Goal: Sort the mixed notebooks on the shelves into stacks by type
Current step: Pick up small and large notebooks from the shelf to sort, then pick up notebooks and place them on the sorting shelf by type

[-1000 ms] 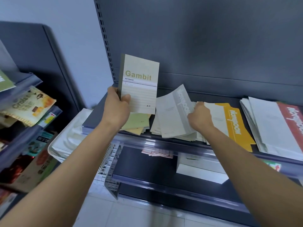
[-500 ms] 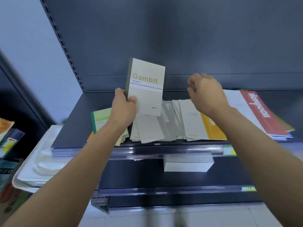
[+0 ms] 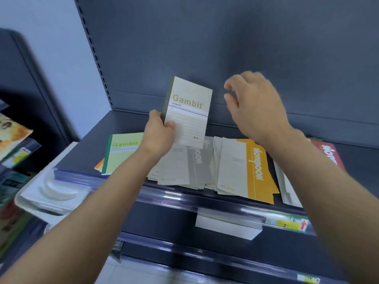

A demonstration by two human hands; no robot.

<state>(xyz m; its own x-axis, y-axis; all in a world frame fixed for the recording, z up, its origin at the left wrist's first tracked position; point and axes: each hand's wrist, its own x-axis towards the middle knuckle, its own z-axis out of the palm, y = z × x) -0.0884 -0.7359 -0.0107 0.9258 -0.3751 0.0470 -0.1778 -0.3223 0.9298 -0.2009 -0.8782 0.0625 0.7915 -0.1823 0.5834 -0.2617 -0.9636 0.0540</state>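
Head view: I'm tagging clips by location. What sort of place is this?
Probably a shop: a metal shelf on a slotted upright, a price label on its front rail, notebooks laid out like stock, and packaged goods on the next rack.

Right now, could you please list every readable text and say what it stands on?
"Gambit", "NOTEBOOK": cream notebook in the left hand.
"Gambit": green notebook on the shelf.
"Notebook", sideways: orange-banded notebook.
"OOK": grey-banded notebook, rest hidden.
Red notebook: lettering cut off.
Yellow shelf tag: too blurred.
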